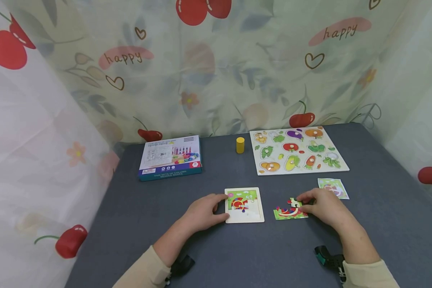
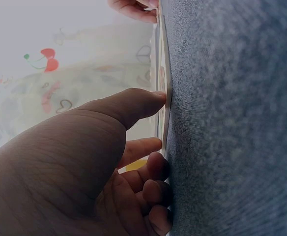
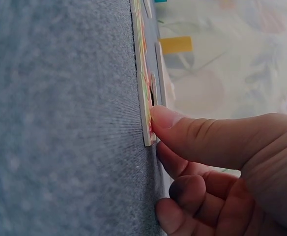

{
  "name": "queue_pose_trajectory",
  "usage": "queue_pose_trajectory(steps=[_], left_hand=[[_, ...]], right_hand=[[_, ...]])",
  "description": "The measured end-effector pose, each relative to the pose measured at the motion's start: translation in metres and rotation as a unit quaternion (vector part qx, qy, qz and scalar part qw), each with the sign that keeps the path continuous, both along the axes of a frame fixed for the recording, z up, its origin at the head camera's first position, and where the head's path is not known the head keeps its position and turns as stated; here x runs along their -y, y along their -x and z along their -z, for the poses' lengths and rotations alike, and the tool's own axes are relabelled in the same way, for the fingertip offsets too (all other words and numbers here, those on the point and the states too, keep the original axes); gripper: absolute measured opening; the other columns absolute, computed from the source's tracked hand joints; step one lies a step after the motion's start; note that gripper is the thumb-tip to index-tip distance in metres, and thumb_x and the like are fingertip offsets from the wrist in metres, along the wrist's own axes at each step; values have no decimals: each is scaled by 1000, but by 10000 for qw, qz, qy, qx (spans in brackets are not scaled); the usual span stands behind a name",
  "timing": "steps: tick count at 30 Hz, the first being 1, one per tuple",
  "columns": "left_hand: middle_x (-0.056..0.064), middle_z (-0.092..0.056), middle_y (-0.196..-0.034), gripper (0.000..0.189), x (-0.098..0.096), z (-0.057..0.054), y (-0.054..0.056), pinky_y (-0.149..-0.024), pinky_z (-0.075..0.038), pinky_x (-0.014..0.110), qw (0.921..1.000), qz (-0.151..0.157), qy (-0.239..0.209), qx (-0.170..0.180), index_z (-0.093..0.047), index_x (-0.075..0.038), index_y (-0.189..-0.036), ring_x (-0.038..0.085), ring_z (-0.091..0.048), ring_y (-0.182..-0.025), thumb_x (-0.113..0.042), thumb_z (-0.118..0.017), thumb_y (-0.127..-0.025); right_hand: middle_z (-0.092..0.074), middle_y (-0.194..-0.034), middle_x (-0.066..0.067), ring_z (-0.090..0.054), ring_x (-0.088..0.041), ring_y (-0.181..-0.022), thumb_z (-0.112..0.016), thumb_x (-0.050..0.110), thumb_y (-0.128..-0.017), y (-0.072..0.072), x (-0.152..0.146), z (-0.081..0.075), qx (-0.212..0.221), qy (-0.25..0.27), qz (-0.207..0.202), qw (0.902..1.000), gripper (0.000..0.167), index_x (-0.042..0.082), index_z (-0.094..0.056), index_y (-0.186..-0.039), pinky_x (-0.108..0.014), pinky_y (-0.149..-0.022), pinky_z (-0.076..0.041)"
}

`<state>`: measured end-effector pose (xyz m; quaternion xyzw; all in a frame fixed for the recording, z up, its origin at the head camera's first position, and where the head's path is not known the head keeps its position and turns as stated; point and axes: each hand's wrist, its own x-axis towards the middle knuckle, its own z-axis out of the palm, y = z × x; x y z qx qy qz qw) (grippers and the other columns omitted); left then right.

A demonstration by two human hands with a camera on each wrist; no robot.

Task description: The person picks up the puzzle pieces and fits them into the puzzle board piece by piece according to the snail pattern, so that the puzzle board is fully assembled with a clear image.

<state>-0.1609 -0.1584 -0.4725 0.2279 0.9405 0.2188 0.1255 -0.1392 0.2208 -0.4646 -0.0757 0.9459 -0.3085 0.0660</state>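
A square puzzle tray (image 1: 245,218) with a pale rim lies flat in front of me, its upper part filled with green, red and yellow picture pieces and its lower part bare. My left hand (image 1: 206,213) touches the tray's left edge with thumb and index fingertips set apart; in the left wrist view its other fingers are bent near the cloth. To the right of the tray, several joined puzzle pieces (image 1: 286,215) show red, white and green. My right hand (image 1: 325,206) pinches a puzzle piece (image 1: 294,202) between thumb and index finger, at the right end of that group, partly hidden by the fingers.
Behind the right hand lies a small picture card (image 1: 340,188). A vegetable peg board (image 1: 299,172) lies at the back right, a yellow cylinder (image 1: 240,145) stands back centre, and a flat toy box (image 1: 171,160) lies back left. Printed curtains (image 1: 216,80) hang behind the table.
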Motion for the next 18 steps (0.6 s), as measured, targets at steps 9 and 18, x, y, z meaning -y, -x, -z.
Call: queue_pose_trajectory(steps=[9, 18], left_hand=[[-3, -51, -82, 63, 0, -1, 0, -60, -35, 30, 10000, 6, -33, 15, -58, -21, -147, 13, -48, -70, -46, -74, -92], [-3, -51, -81, 63, 0, -2, 0, -60, -35, 30, 10000, 16, -20, 3, -58, -21, -147, 13, -48, -70, -46, -75, -91]], right_hand=[[-59, -83, -1, -51, -18, -74, -81, 15, -88, 2, -4, 3, 52, 127, -211, 9997, 37, -3, -73, -120, -36, -66, -41], [-58, -91, -4, -50, -19, -75, -82, 20, -88, 1, -7, 0, 200, 472, -165, 9985, 35, -2, -71, -113, -32, -64, -42]])
